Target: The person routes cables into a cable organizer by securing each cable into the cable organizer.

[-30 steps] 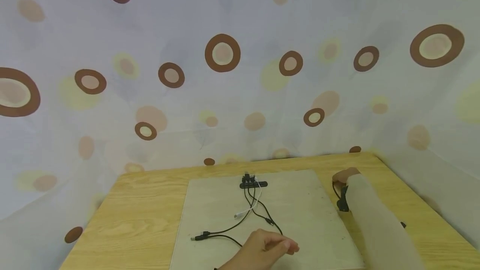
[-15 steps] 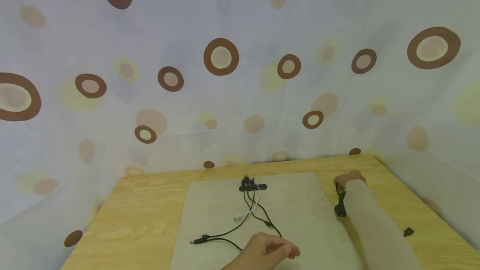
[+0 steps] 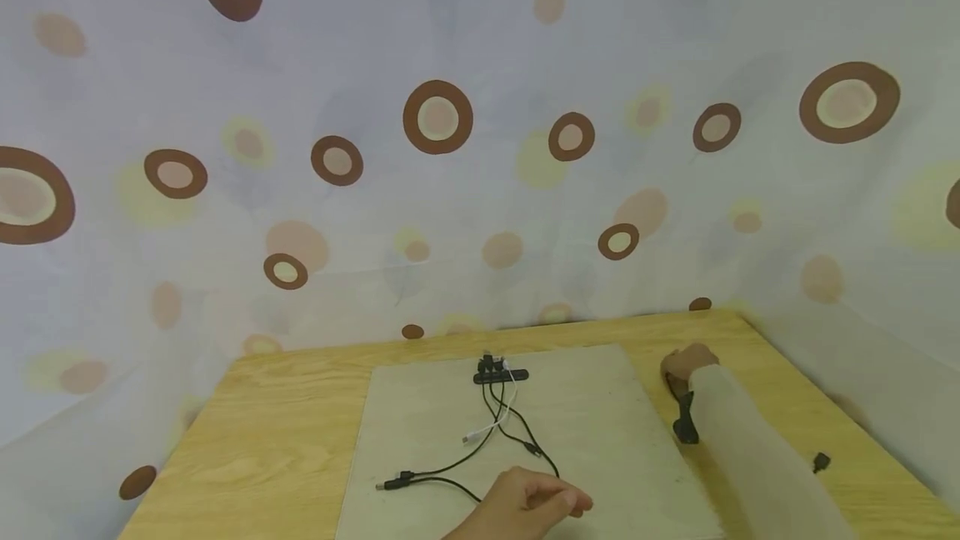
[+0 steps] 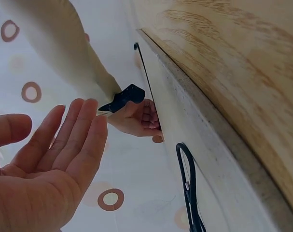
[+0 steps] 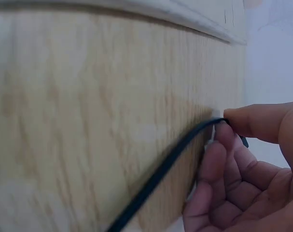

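My right hand [image 3: 690, 362] is over the table to the right of the pale board [image 3: 592, 415]. In the right wrist view its thumb and forefinger pinch a thin black cable [image 5: 168, 162], which runs down to the left close to the wood. Above the front of the board is my left hand [image 3: 525, 505], its fingers extended and nothing in them, as the left wrist view shows. Several black cables [image 3: 453, 465] and one white cable [image 3: 495, 421] lie on the board. Their upper ends meet at a black cable holder strip [image 3: 517, 375] near the back edge.
A black plug [image 3: 821, 462] lies on the wooden table [image 3: 262, 440] to the right of my right sleeve [image 3: 757, 448]. A white curtain with brown circles [image 3: 495, 190] hangs behind and at both sides. A black strap [image 3: 685, 419] is on my right wrist.
The right hand keeps its grip on the cable and has shifted slightly. The black plug beside the right sleeve shows more fully. My left hand stays in place; the head view has tilted a little.
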`<state>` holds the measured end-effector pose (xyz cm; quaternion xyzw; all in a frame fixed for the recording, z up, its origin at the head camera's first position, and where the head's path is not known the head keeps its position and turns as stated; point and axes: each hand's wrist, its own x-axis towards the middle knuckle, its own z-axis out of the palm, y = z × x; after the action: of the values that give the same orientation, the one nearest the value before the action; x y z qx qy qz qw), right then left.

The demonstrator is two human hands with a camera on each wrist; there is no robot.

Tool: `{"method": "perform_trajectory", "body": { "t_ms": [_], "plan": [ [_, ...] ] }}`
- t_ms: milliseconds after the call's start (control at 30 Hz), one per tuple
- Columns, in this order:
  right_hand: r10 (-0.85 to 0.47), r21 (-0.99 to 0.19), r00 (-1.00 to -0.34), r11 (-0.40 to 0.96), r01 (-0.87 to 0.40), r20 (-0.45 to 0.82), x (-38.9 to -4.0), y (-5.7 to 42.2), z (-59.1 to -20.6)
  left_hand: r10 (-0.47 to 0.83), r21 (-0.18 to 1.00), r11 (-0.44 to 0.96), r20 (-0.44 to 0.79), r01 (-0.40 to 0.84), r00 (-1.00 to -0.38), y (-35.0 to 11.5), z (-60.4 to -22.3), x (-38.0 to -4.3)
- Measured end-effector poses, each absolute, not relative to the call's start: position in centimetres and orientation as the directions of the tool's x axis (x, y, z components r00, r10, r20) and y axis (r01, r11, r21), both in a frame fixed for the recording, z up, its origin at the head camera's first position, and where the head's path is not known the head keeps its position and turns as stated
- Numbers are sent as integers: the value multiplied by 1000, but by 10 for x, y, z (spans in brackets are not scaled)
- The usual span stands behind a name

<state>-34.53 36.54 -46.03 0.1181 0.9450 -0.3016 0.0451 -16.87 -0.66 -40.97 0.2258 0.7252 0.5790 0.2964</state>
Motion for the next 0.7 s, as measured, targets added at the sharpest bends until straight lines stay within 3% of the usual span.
{"method": "perform_trajectory", "body": {
  "t_ms": [300, 700],
  "plan": [
    [159, -515, -982, 836, 188, -100, -331, 355, -432, 674, 983, 173, -78, 54, -734, -9, -412, -169],
    [75, -537, -984, 844, -24, 162, -312, 339, -387, 673, 993, 89, 1, 82, -739, -9, -414, -169]
  ]
}}
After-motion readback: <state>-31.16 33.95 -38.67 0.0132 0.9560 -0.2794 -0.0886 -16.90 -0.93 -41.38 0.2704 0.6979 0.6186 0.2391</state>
